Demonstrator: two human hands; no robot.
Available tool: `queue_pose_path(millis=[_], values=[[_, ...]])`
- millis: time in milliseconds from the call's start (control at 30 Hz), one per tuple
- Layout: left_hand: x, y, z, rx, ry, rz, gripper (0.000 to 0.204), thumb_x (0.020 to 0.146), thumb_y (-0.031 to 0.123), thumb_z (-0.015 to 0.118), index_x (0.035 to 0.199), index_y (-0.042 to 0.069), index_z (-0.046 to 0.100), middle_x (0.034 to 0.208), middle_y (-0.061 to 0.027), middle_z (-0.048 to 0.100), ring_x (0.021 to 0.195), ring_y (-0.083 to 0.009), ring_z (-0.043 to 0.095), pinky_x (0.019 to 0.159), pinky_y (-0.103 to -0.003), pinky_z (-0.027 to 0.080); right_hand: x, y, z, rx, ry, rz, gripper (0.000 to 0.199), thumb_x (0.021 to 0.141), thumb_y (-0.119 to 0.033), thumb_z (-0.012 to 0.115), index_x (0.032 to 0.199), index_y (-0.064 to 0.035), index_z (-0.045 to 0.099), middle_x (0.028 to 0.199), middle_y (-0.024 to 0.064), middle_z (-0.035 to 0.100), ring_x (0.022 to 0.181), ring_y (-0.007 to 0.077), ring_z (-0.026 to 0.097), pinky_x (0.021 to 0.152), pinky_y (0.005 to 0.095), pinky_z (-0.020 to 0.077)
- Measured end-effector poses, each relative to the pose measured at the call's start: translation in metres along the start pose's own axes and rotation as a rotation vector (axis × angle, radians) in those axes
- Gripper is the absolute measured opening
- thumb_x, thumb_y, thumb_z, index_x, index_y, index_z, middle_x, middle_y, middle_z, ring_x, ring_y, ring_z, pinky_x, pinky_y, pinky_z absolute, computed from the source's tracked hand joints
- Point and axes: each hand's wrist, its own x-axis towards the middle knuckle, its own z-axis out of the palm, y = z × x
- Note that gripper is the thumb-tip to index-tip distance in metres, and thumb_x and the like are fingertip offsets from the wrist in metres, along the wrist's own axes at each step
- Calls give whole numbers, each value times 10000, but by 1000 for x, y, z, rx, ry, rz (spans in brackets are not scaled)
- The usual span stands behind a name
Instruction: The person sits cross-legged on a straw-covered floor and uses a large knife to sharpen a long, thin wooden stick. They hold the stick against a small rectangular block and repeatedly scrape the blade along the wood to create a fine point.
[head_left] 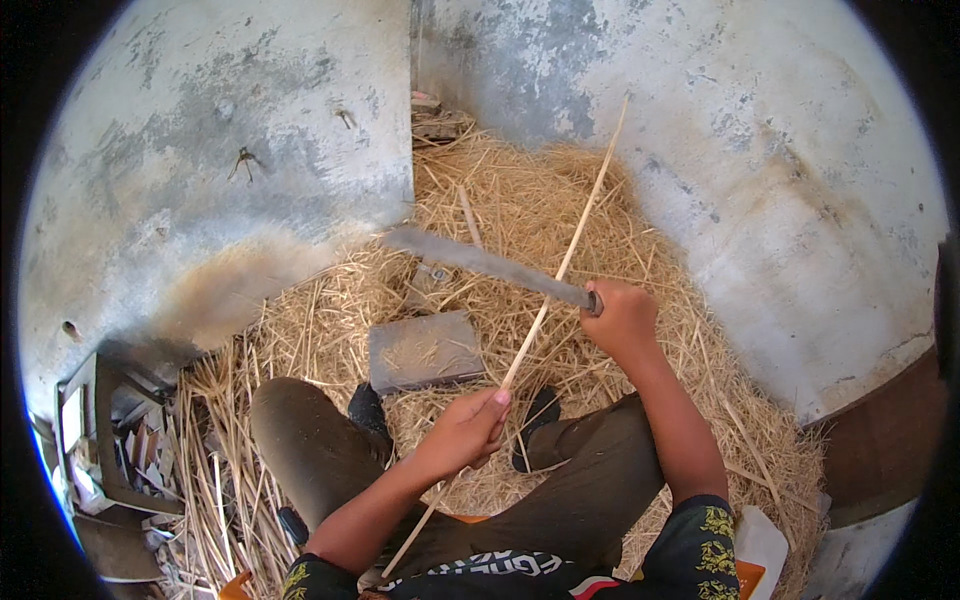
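Observation:
My left hand (465, 430) is closed round a long, thin pale wooden stick (585, 215), which looks like split bamboo. The stick slants from my lap up toward the far wall, its far end thin. In my right hand (622, 318) is the handle of a machete (480, 262) with a long grey blade pointing left. The blade crosses the stick beyond my left hand; whether the two touch, I cannot tell. A grey rectangular block (425, 350) with shavings on top lies between my feet, below the blade.
Pale shavings (530, 190) are heaped round my legs and against the walls. Several split sticks (215, 470) lie at the left, beside a dark wooden frame (105, 430) holding scraps. A stained wall (250, 150) rises close at the left, another (760, 200) at the right.

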Motion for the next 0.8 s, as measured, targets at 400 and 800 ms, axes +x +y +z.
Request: queue_pose_path(millis=[400, 800], values=[[-8, 23, -11, -478, -133, -24, 357, 1071, 452, 404, 896, 142, 421, 642, 60, 261, 457, -44, 215, 386, -232, 153, -22, -47, 8, 182, 165, -304, 144, 659, -182, 728, 734, -101, 636, 631, 93, 598, 576, 315, 611, 618, 435, 451], [-8, 18, -9, -413, 23, -7, 342, 1069, 454, 409, 881, 168, 415, 638, 72, 282, 442, -34, 188, 379, -224, 138, 28, -31, 24, 63, -110, 151, 256, 728, -263, 702, 836, -31, 707, 786, 191, 692, 750, 383, 685, 693, 491, 537]])
